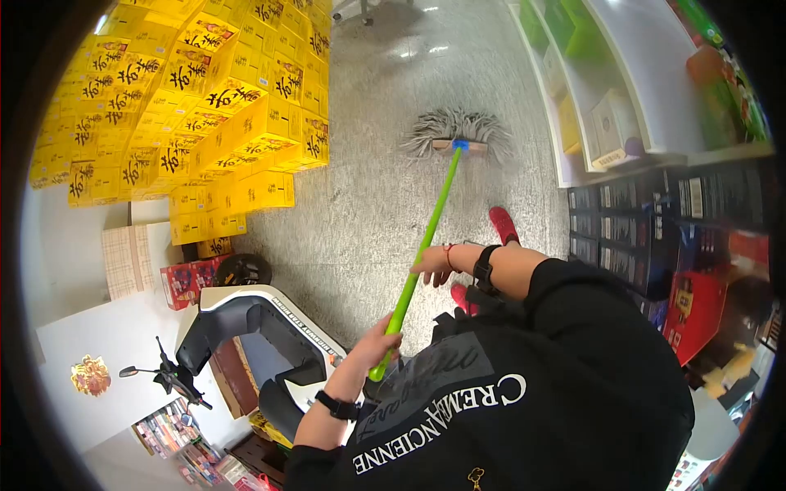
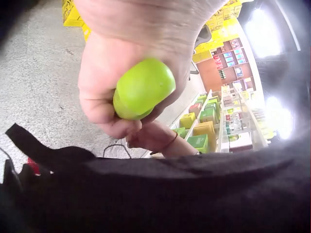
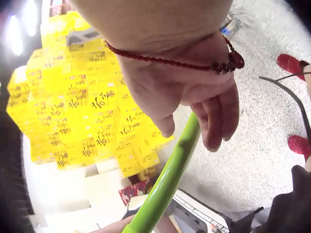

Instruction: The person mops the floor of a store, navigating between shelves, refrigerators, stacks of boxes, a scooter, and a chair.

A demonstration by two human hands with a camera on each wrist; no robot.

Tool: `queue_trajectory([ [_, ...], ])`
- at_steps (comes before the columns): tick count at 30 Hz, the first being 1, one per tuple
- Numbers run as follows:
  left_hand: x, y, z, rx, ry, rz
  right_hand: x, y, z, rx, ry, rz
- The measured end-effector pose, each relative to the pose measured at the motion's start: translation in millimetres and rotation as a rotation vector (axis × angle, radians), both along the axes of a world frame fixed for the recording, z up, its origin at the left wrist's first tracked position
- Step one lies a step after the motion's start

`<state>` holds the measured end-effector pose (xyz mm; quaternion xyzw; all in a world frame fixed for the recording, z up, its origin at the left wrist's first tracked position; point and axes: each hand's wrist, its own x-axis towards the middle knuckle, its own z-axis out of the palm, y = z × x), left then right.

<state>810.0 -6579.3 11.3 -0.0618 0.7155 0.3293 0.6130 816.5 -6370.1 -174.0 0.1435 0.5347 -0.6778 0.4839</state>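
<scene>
A mop with a bright green handle [image 1: 427, 235] reaches from my body to the floor. Its grey string head [image 1: 460, 123], with a blue joint, lies spread on the floor ahead. My left hand [image 1: 372, 348] grips the handle near its rounded top end [image 2: 146, 87], fingers curled round it in the left wrist view. Farther down, my right hand [image 1: 434, 263] holds the handle loosely, with the thumb [image 3: 166, 125] on one side and fingers [image 3: 214, 128] on the other. Part of that hold is hidden behind the palm.
Stacked yellow boxes [image 1: 254, 123] rise on the left. Below them stands a white and black scooter [image 1: 270, 344], close to my left arm. White shelving [image 1: 647, 90] and dark boxes [image 1: 630, 213] line the right. My red shoes [image 1: 503, 224] are on the grey floor [image 1: 368, 204].
</scene>
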Motion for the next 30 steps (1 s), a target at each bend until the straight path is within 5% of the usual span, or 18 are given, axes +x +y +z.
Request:
queue_trajectory([
  [5,-60.0,159.7,-47.7,0.138,-0.005,-0.035,-44.8,134.8,-2.4,0.204,-0.053,-0.277],
  [7,-84.4,231.5,-68.2,0.195,0.028,-0.061,-65.8,183.5,-52.8,0.592,0.565,-0.190],
  [10,-117.9,320.4,-87.1,0.274,0.076,-0.096,-101.9,253.7,-40.9,0.578,0.232,-0.453],
  [14,-141.5,377.5,-88.5,0.239,0.111,-0.067,-127.8,307.8,-7.0,0.588,0.119,-0.451],
  [19,-146.8,352.4,-92.3,0.211,0.111,-0.111,-124.7,296.1,-12.0,0.483,0.137,-0.442],
  [24,-148.6,240.1,-105.4,0.136,0.044,-0.097,-112.9,218.5,6.3,0.144,-0.016,-0.334],
  [30,-124.6,114.5,-33.6,0.026,0.001,-0.027,-110.1,114.9,11.0,-0.139,-0.014,0.097],
])
